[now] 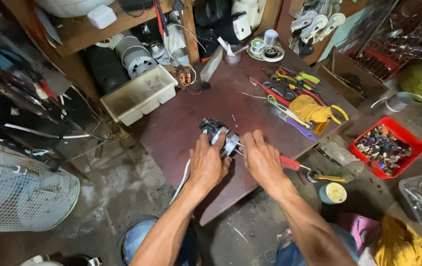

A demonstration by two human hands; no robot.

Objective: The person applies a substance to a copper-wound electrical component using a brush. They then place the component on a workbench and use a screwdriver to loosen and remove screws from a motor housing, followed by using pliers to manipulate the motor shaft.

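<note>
A small metal fan motor (219,135) with a black end lies on the dark brown low table (181,123). My left hand (207,162) grips the motor from the near side. My right hand (262,158) presses against the motor's right end, fingers curled on its shaft. A red-handled tool (289,163) lies under or beside my right hand; I cannot tell whether the hand holds it. A white cord (182,180) runs from the motor off the table's near edge.
Pliers, screwdrivers and a yellow cloth (309,109) lie at the table's right. A white plastic tray (142,93) sits at the far left corner. A red bin of small parts (387,146) and a fan grille (18,189) stand on the floor.
</note>
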